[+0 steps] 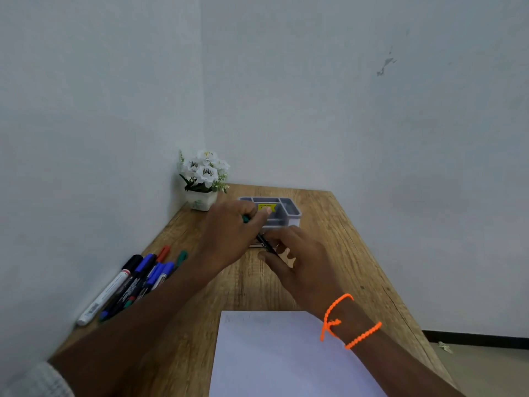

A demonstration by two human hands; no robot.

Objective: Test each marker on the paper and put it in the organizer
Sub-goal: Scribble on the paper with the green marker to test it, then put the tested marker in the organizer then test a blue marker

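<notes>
A grey organizer (pixel 289 210) with several compartments and a yellow label stands at the far end of the wooden desk. Just in front of it, my left hand (pixel 229 233) grips a dark marker (pixel 264 243) whose green end (pixel 245 219) pokes out of the fist. My right hand (pixel 297 259) touches the marker's lower end with its fingertips. A white sheet of paper (pixel 280 356) lies near me, with faint marks at its top left. Several markers (pixel 137 282) with blue, black, red and green caps lie in a pile at the left.
A small white pot of white flowers (pixel 204 179) stands in the far left corner by the wall. The desk (pixel 343 253) meets walls on its left and far sides; its right edge drops to the floor. An orange bracelet (pixel 343 322) circles my right wrist.
</notes>
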